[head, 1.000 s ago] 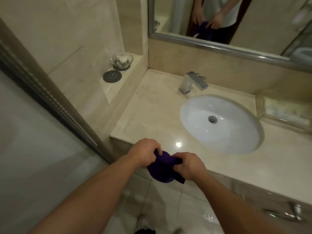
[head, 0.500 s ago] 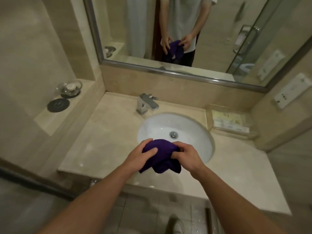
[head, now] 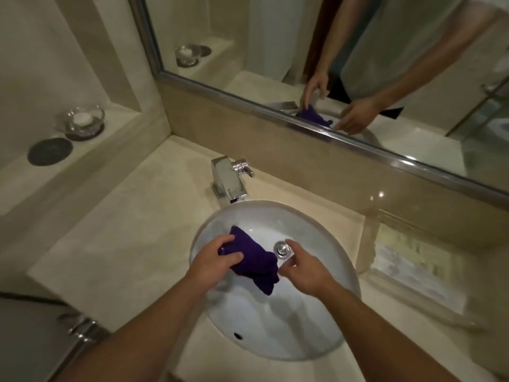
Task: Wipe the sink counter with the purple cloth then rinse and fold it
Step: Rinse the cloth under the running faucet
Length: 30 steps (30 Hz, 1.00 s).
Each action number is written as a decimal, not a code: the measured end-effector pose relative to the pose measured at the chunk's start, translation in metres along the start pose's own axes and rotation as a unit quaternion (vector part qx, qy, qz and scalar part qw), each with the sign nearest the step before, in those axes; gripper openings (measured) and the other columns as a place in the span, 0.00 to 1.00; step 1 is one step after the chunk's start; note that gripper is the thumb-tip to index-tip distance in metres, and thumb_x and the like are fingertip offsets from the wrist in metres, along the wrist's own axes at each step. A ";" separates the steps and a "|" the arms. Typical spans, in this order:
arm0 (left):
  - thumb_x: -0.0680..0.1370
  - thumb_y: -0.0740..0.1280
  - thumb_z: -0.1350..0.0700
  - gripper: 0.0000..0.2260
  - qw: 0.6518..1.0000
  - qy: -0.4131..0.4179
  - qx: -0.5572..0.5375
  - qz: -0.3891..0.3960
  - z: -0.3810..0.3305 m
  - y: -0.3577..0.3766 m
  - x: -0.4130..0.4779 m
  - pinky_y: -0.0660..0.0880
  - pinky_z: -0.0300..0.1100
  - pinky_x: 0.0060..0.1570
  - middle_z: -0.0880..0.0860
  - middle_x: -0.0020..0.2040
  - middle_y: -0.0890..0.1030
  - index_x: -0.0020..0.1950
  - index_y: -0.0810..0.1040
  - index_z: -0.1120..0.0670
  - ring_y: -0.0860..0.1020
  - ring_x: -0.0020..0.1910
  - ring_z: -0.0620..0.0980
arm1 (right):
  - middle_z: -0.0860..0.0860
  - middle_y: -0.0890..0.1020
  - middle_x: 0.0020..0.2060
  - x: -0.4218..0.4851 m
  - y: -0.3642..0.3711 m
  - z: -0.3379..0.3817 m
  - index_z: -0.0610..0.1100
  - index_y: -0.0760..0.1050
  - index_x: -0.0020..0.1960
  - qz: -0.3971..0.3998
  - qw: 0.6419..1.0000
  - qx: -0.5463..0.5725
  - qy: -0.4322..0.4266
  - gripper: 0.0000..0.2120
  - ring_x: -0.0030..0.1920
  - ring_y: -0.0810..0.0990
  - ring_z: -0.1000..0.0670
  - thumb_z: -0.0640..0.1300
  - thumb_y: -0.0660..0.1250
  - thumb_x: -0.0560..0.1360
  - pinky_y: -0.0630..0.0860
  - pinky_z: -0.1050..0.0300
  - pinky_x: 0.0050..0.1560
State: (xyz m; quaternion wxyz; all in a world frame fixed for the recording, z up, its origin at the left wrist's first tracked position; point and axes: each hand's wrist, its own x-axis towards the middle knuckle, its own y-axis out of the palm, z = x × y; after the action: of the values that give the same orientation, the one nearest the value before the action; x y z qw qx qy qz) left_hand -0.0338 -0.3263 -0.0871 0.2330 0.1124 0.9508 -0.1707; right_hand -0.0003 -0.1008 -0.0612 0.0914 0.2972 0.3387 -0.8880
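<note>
Dim, warm light. Glare on the tap (head: 230, 177); soft shadows lie in the sink (head: 275, 340). Lines bow at the edges, and the right end of the counter (head: 124, 230) blurs.

soft purple cloth (head: 252, 257), glossy sink (head: 316, 326), chrome faucet (head: 230, 179)

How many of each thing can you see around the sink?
Hands: 2, left hand and right hand
Purple cloth: 1
Faucet: 1
Glass soap dish: 1
Dark round discs: 2
Clear tray: 1
Total: 8
</note>
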 end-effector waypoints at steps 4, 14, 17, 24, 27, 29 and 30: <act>0.75 0.72 0.56 0.15 0.998 -0.032 0.042 -0.027 0.029 -0.005 0.032 0.72 0.33 0.48 0.46 0.58 0.80 0.62 0.79 0.47 0.79 0.56 0.47 | 0.56 0.80 0.38 0.053 -0.020 0.017 0.48 0.74 0.67 -0.087 0.996 0.019 -0.004 0.19 0.39 0.79 0.57 0.47 0.68 0.76 0.68 0.65 0.37; 0.75 0.70 0.59 0.20 0.979 -0.067 0.172 0.085 0.084 0.026 0.086 0.70 0.29 0.45 0.42 0.54 0.70 0.66 0.72 0.49 0.74 0.52 0.44 | 0.51 0.81 0.57 0.162 -0.036 0.121 0.54 0.68 0.73 -0.137 0.968 -0.110 -0.180 0.29 0.55 0.80 0.49 0.54 0.70 0.75 0.68 0.61 0.47; 0.74 0.70 0.62 0.16 0.974 -0.071 0.193 0.098 0.085 0.029 0.098 0.69 0.27 0.36 0.42 0.42 0.68 0.45 0.68 0.42 0.70 0.39 0.39 | 0.51 0.84 0.53 0.173 -0.035 0.129 0.55 0.78 0.64 -0.176 0.954 -0.141 -0.199 0.16 0.50 0.81 0.50 0.49 0.67 0.77 0.68 0.62 0.42; 0.70 0.71 0.58 0.22 0.972 -0.076 0.215 0.053 0.078 0.025 0.113 0.80 0.50 0.49 0.54 0.55 0.79 0.64 0.74 0.56 0.80 0.51 0.53 | 0.49 0.84 0.54 0.191 -0.048 0.125 0.52 0.79 0.63 -0.175 0.942 -0.188 -0.214 0.15 0.52 0.81 0.47 0.45 0.66 0.78 0.70 0.61 0.45; 0.72 0.74 0.50 0.32 0.963 -0.084 0.254 0.040 0.078 0.031 0.124 0.76 0.50 0.60 0.54 0.64 0.75 0.73 0.68 0.52 0.77 0.60 0.54 | 0.50 0.84 0.54 0.194 -0.050 0.124 0.52 0.79 0.63 -0.169 0.945 -0.182 -0.213 0.14 0.51 0.81 0.48 0.45 0.66 0.78 0.71 0.61 0.46; 0.73 0.74 0.47 0.35 0.949 -0.081 0.303 0.026 0.080 0.036 0.131 0.73 0.49 0.63 0.54 0.68 0.72 0.76 0.64 0.51 0.74 0.64 0.54 | 0.51 0.84 0.54 0.194 -0.051 0.123 0.53 0.79 0.63 -0.163 0.948 -0.168 -0.213 0.14 0.50 0.82 0.49 0.45 0.66 0.79 0.72 0.60 0.45; 0.74 0.73 0.46 0.34 0.942 -0.075 0.327 0.023 0.081 0.038 0.133 0.72 0.49 0.64 0.53 0.69 0.71 0.77 0.64 0.51 0.73 0.65 0.54 | 0.51 0.84 0.54 0.194 -0.051 0.123 0.53 0.79 0.63 -0.163 0.950 -0.161 -0.214 0.14 0.48 0.82 0.49 0.45 0.66 0.79 0.73 0.59 0.45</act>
State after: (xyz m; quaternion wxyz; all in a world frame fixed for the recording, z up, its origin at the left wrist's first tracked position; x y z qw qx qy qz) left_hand -0.1051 -0.3036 -0.2287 0.2581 0.1911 0.8197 -0.4743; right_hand -0.2323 -0.1357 -0.0744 0.0628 0.0223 0.4934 -0.8672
